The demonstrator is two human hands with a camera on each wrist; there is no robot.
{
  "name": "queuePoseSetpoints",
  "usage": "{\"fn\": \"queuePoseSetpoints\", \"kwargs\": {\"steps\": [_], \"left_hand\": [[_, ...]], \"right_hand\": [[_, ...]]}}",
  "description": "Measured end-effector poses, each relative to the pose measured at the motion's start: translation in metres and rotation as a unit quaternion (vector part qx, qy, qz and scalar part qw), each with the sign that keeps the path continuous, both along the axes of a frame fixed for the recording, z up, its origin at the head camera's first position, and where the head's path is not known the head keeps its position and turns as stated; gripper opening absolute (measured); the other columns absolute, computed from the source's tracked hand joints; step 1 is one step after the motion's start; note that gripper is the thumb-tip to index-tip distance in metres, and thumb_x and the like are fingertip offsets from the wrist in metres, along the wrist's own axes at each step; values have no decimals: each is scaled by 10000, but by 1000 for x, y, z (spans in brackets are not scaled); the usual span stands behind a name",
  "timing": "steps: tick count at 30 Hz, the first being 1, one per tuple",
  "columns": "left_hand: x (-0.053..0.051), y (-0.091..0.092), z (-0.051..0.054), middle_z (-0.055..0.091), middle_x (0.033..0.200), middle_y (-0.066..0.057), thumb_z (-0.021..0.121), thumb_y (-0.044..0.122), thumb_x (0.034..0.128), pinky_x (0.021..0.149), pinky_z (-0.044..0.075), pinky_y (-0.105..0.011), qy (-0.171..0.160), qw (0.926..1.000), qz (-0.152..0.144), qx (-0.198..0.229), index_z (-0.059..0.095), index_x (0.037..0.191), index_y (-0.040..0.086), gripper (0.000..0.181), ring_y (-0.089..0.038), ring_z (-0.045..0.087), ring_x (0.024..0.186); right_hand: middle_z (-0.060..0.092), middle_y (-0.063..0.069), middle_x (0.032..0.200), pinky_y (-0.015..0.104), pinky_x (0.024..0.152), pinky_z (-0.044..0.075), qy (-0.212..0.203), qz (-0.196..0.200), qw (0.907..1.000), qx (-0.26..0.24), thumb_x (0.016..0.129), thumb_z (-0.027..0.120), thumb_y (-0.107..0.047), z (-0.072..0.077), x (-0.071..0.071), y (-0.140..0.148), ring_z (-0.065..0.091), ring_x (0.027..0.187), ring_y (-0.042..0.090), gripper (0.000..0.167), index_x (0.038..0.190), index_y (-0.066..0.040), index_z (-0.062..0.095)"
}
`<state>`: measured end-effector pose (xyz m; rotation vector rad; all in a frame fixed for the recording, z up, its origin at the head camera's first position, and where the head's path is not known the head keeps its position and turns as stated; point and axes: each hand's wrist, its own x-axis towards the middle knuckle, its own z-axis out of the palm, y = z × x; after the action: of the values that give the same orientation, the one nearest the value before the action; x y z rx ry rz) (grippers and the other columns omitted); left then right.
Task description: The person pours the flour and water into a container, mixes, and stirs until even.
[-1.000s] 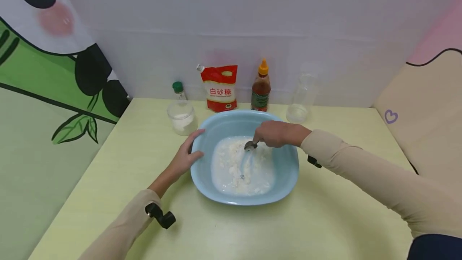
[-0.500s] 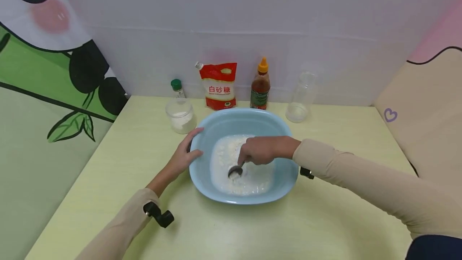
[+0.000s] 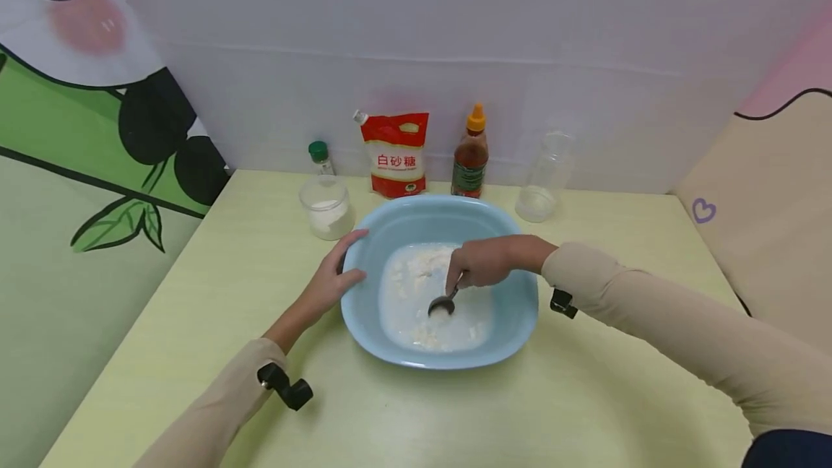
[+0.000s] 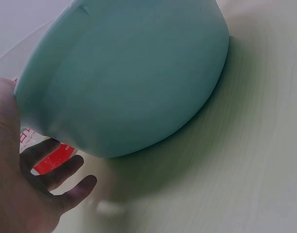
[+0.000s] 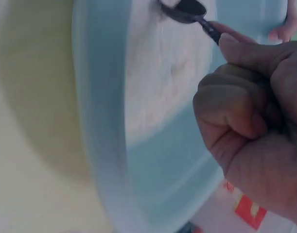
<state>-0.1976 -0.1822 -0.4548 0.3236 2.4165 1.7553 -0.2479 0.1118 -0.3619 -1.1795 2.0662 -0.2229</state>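
Grip of the right hand (image 3: 484,262) pinches a spoon (image 3: 442,305), its bowl down at lumpy white liquid (image 3: 406,323) inside a blue basin (image 3: 448,219). The left hand (image 3: 328,284) holds the basin's left rim, thumb over the edge. Beyond, on the counter (image 3: 403,417), stand a powder jar (image 3: 327,214), green-capped bottle (image 3: 318,152), red-and-white pouch (image 3: 396,157), orange-capped sauce bottle (image 3: 469,159) and clear container (image 3: 546,179).

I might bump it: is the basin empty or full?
Partly filled: cloudy liquid with clumps lies in the basin, its sides bare above.
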Motion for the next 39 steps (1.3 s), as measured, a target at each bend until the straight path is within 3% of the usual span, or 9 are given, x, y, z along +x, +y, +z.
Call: {"fn": "queuePoseSetpoints", "kwargs": {"steps": [3, 5, 11, 15, 24, 27, 30, 34, 39], "left_hand": [[0, -1, 1, 221, 1628, -201, 541, -40, 876, 1079, 380, -583, -2, 10000, 3, 16, 322, 1541, 88, 711, -445, 372, 1381], [0, -1, 2, 221, 1629, -204, 540, -39, 876, 1074, 385, -587, 29, 10000, 12, -2, 321, 1540, 84, 709, -450, 372, 1381], [0, 0, 0, 221, 1634, -196, 543, -37, 873, 1077, 383, -598, 7, 10000, 73, -62, 331, 1539, 96, 711, -453, 370, 1385], [1, 2, 1, 218, 1634, -202, 546, -24, 873, 1084, 377, -601, -14, 10000, 47, -79, 329, 1538, 91, 709, -457, 361, 1392], [0, 0, 2, 201, 1645, -188, 545, -29, 877, 1104, 350, -596, -28, 9999, 87, -100, 330, 1539, 93, 707, -446, 339, 1413], [0, 0, 4, 199, 1647, -186, 549, -25, 876, 1104, 347, -601, -47, 9999, 108, -106, 328, 1540, 97, 710, -444, 324, 1423], [0, 0, 6, 201, 1645, -190, 550, -23, 876, 1104, 344, -609, -41, 9999, 135, -89, 328, 1539, 98, 710, -452, 322, 1422], [0, -1, 5, 202, 1642, -199, 549, -26, 875, 1107, 340, -615, -31, 9999, 120, -94, 323, 1540, 89, 712, -465, 329, 1416], [0, -1, 2, 213, 1638, -196, 547, -22, 875, 1087, 366, -610, -13, 9999, 81, -118, 324, 1541, 96, 713, -459, 355, 1398]], "right_hand": [[716, 14, 1237, 226, 893, 512, -177, 229, 9996, -76, 1010, 519, -56, -2, 9, -9, 644, 1167, 138, 300, 1219, -113, 726], [718, 15, 1234, 234, 907, 515, -48, 218, 9997, -125, 1010, 516, -51, -3, 7, -13, 644, 1173, 148, 302, 1217, -111, 727], [694, 65, 1281, 366, 1016, 507, 817, -482, 9955, 23, 1014, 487, -34, 1, -23, -3, 609, 1252, 244, 333, 1269, -90, 693], [683, 71, 1300, 399, 1038, 493, 837, -730, 9936, 192, 1016, 471, -28, 3, -31, 9, 591, 1277, 262, 348, 1282, -93, 684], [708, -15, 1247, 232, 898, 503, -120, 86, 9998, 162, 1008, 526, -62, -1, 9, -12, 627, 1169, 119, 305, 1220, -147, 729], [709, -18, 1252, 231, 940, 507, -31, 192, 9998, 3, 1008, 529, -62, -2, 15, -26, 627, 1185, 108, 309, 1235, -143, 721], [702, -13, 1269, 276, 977, 512, 458, 46, 9989, -94, 1005, 529, -58, -1, 8, -36, 630, 1187, 133, 323, 1264, -139, 704], [681, 26, 1307, 337, 1021, 501, 1073, -188, 9940, -90, 1004, 524, -51, 0, -14, -39, 610, 1240, 201, 341, 1305, -115, 673], [658, 58, 1341, 379, 1063, 473, 1383, -386, 9896, 97, 1002, 525, -42, 1, -37, -31, 575, 1289, 250, 352, 1326, -93, 652]]}}
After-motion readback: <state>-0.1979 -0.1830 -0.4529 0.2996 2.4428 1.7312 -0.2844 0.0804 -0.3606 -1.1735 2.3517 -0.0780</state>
